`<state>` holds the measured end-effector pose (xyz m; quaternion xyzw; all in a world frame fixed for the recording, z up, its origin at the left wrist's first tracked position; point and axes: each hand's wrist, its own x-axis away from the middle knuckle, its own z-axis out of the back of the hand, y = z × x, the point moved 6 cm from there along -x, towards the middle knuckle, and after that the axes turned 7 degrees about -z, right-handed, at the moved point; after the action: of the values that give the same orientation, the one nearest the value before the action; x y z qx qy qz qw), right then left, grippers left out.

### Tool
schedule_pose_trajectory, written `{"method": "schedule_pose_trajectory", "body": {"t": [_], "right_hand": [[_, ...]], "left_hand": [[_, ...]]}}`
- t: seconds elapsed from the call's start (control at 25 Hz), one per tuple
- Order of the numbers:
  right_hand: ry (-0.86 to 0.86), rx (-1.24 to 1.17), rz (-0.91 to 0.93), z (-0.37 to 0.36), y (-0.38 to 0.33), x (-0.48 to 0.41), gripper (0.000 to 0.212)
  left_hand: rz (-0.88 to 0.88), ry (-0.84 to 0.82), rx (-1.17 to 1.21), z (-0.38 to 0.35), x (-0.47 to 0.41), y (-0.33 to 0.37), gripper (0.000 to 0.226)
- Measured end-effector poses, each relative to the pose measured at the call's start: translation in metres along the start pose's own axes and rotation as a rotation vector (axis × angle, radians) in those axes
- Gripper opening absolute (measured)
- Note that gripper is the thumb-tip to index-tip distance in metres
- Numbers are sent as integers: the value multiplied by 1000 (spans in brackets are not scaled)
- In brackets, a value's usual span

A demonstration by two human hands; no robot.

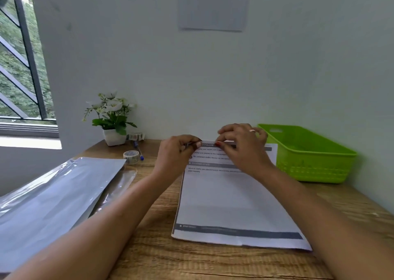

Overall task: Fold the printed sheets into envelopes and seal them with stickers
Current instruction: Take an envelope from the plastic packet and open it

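Observation:
A printed sheet (230,205) lies flat on the wooden table (160,258) in front of me, text at its far end and a grey band near its front edge. My left hand (177,151) and my right hand (241,145) both pinch the sheet's far edge, fingertips close together, lifting that edge slightly off the table. A ring shows on my right hand. A roll of patterned sticker tape (131,157) sits left of the sheet, and a second roll (136,136) stands by the wall.
A shiny plastic sleeve of sheets (53,198) covers the table's left side. A white pot of flowers (113,117) stands at the back left, a blue pen (139,151) beside it. A green plastic basket (309,156) sits at the right against the wall.

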<state>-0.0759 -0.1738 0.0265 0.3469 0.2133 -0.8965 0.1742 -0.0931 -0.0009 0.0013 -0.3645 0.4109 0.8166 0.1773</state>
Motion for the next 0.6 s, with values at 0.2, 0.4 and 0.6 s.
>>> {"method": "schedule_pose_trajectory", "body": {"t": [0.2, 0.4, 0.6], "right_hand": [[-29, -166, -172, 33, 75, 2, 6], [74, -251, -303, 48, 89, 5, 15], [-34, -898, -495, 35, 97, 10, 8]], "left_hand": [[63, 7, 86, 3, 0, -7, 14], [159, 87, 199, 12, 3, -19, 10], [246, 174, 316, 24, 4, -31, 12]]}}
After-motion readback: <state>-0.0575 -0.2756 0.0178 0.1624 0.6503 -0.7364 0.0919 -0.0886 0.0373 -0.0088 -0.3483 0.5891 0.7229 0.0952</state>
